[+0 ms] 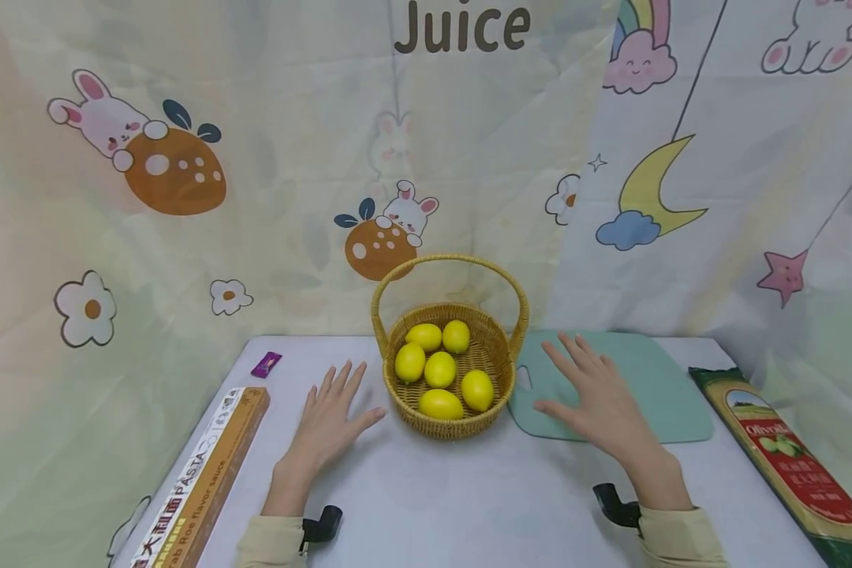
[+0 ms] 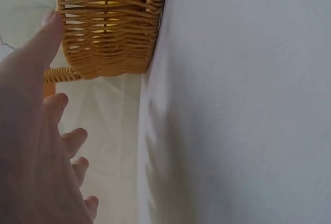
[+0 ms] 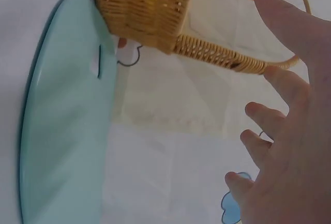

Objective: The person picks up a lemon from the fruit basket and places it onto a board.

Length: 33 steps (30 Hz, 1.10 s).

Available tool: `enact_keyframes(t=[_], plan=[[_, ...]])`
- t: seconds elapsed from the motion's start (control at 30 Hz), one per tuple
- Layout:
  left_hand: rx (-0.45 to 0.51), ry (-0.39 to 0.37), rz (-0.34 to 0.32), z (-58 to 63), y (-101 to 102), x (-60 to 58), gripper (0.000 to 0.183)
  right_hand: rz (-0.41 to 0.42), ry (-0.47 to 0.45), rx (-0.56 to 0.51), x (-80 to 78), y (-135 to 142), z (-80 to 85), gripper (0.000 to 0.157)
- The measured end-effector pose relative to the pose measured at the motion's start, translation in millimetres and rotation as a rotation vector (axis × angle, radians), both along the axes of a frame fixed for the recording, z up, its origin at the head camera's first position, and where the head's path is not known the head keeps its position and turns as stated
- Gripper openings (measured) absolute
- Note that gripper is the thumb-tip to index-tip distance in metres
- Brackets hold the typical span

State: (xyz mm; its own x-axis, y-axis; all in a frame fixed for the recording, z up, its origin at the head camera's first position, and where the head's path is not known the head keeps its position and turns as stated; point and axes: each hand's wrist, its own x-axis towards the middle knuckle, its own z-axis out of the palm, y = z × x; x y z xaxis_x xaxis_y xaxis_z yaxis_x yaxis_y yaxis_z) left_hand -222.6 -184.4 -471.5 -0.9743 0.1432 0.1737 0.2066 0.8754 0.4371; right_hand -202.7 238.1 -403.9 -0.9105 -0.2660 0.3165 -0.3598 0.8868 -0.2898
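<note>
A round wicker basket (image 1: 449,430) with a tall arched handle stands at the back middle of the white table, holding several yellow lemons (image 1: 440,369). To its left my left hand (image 1: 330,422) hovers over the table, palm down, fingers spread, holding nothing; its shadow falls on the cloth in the left wrist view. On the other side, my right hand (image 1: 599,398) is held above a pale green cutting board (image 1: 670,394), fingers spread and nothing in them. The basket's woven side (image 2: 111,27) shows beyond the left thumb, and its handle (image 3: 222,56) appears past the right fingers.
A long pasta box (image 1: 202,481) lies along the left side, with a small purple wrapped packet (image 1: 266,364) behind it. Along the right edge lies a green and red bag labelled Olivoila (image 1: 788,465). A printed cloth backdrop (image 1: 291,158) hangs behind the table.
</note>
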Motion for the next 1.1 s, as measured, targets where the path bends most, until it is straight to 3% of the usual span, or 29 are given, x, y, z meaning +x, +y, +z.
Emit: enact_keyframes(t=[0.33,0.6,0.83,1.1], plan=[[-0.020,0.027,0.000,1.5,7.9,0.6,0.092,0.085,-0.002,0.002,3.0,-29.1,-1.3,0.090],[0.038,-0.013,-0.019,1.1,20.2,1.0,0.099,0.140,-0.004,-0.018,1.7,-50.0,-3.5,0.086],[0.075,-0.025,-0.020,-0.1,28.7,1.9,0.103,0.154,0.010,-0.043,-3.3,-63.9,-7.0,0.084],[0.155,-0.064,-0.034,-2.7,34.3,0.9,0.104,0.144,-0.067,-0.040,-10.5,-77.5,-13.1,0.075]])
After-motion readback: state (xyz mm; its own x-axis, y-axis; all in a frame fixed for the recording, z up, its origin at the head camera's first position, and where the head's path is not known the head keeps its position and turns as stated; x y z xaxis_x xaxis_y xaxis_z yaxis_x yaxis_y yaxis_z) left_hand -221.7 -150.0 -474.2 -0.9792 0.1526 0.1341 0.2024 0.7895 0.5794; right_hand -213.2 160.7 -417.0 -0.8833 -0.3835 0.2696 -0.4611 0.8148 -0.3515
